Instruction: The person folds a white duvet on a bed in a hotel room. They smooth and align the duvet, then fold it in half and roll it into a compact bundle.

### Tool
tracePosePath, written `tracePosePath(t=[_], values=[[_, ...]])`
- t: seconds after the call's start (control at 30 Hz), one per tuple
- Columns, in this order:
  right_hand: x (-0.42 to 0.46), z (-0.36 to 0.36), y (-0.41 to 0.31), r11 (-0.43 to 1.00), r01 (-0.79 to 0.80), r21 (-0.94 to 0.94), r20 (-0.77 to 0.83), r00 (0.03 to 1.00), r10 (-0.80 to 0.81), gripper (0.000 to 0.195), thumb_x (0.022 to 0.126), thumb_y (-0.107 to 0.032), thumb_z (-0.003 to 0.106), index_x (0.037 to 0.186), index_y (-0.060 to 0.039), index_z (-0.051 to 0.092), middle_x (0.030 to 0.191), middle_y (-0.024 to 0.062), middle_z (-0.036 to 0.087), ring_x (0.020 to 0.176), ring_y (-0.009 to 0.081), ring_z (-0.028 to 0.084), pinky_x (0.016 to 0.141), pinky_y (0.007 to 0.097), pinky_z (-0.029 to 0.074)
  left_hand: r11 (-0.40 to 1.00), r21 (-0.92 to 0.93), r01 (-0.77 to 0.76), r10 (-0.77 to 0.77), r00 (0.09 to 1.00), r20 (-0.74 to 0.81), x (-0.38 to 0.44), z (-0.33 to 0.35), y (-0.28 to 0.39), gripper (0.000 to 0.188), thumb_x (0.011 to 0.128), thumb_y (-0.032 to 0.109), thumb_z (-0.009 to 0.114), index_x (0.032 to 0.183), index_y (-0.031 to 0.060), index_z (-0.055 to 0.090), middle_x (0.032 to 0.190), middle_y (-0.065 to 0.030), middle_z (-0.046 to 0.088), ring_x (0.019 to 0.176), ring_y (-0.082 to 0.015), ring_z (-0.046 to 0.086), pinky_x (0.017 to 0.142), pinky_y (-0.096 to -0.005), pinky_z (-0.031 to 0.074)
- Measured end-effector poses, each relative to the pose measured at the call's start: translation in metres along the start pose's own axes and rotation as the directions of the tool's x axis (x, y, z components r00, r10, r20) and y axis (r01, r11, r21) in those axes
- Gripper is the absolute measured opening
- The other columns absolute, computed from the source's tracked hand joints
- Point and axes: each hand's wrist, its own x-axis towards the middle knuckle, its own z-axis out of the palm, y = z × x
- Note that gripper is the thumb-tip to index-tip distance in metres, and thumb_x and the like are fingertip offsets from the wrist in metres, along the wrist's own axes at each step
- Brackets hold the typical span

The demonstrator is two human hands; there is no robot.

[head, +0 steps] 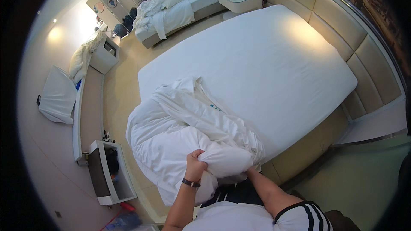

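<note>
A white duvet (160,134) lies bunched over the near left corner of a bed and hangs down its side. My left hand (196,165), with a dark band at the wrist, grips a fold of it. My right hand (249,170) is mostly hidden at the duvet's right end; only the wrist and a little of the hand show, so its grip is unclear. Between the two hands a rounded fold of the cloth bulges up. Beyond the duvet, a smooth white sheet (247,67) covers the mattress. Small blue-green marks show on the duvet's edge.
A second bed with rumpled white bedding (179,3) stands at the back. Beside it, a bedside table (239,0) carries a telephone and a pink item. An open cabinet (112,173) stands at left, below a wall shelf (78,118). A padded headboard (346,38) runs along the right.
</note>
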Motion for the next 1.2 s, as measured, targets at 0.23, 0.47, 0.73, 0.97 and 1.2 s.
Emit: tracePosePath(t=[0.23,0.47,0.73,0.97,1.2], values=[[0.025,-0.081,-0.118,0.776,-0.578,0.253,0.62,0.713,0.329,0.052,0.087,-0.039,0.059,0.115,0.0037,0.057,0.108,0.0173,0.062,0.098,0.027,0.06,0.085,0.0387,0.047,0.998,0.003,-0.064,0.064,0.998,-0.006,0.004,-0.002,-0.043,0.033,0.053,-0.008,0.052,0.085,-0.0015,0.059,0.074,0.0008,0.054,0.063,-0.0089,0.049,0.054,-0.0228,0.04],[-0.008,-0.083,-0.204,0.703,-0.639,0.312,0.642,0.687,0.34,0.046,0.078,-0.02,0.071,0.113,0.006,0.057,0.103,0.0172,0.063,0.094,0.0261,0.062,0.081,0.0418,0.052,0.629,0.696,-0.346,0.012,0.9,0.436,0.015,0.029,-0.061,0.041,0.062,0.014,0.067,0.097,-0.0027,0.055,0.091,-0.022,0.061,0.091,-0.0376,0.058,0.078,-0.0392,0.046],[-0.05,-0.068,-0.241,0.994,0.068,0.091,0.571,0.814,-0.108,0.044,0.068,-0.008,0.067,0.11,0.0008,0.059,0.09,0.01,0.067,0.082,0.0232,0.064,0.074,0.0333,0.05,0.704,0.705,-0.084,0.037,0.996,0.082,0.043,0.009,-0.003,0.062,0.077,0.054,0.06,0.082,-0.0069,0.067,0.085,-0.0269,0.064,0.084,-0.0376,0.063,0.075,-0.0415,0.049],[-0.096,-0.039,-0.219,0.73,0.673,-0.12,0.735,0.554,-0.391,0.04,0.07,-0.017,0.061,0.106,0.0002,0.059,0.098,0.0197,0.062,0.094,0.0397,0.057,0.082,0.042,0.047,0.168,0.976,-0.139,-0.599,0.771,0.213,0.088,0.044,-0.096,0.049,0.076,0.049,0.058,0.098,0.0068,0.07,0.1,-0.0168,0.067,0.096,-0.0315,0.063,0.083,-0.0379,0.048],[-0.028,-0.05,-0.192,0.971,0.24,0.014,0.866,0.482,-0.131,0.049,0.075,-0.024,0.062,0.118,-0.0027,0.057,0.117,0.02,0.055,0.101,0.0311,0.056,0.087,0.0369,0.045,0.256,0.934,0.25,-0.476,0.873,-0.103,0.049,0.055,-0.137,0.047,0.075,0.028,0.06,0.109,-0.0048,0.058,0.108,-0.0248,0.061,0.096,-0.0387,0.061,0.081,-0.0388,0.05]])
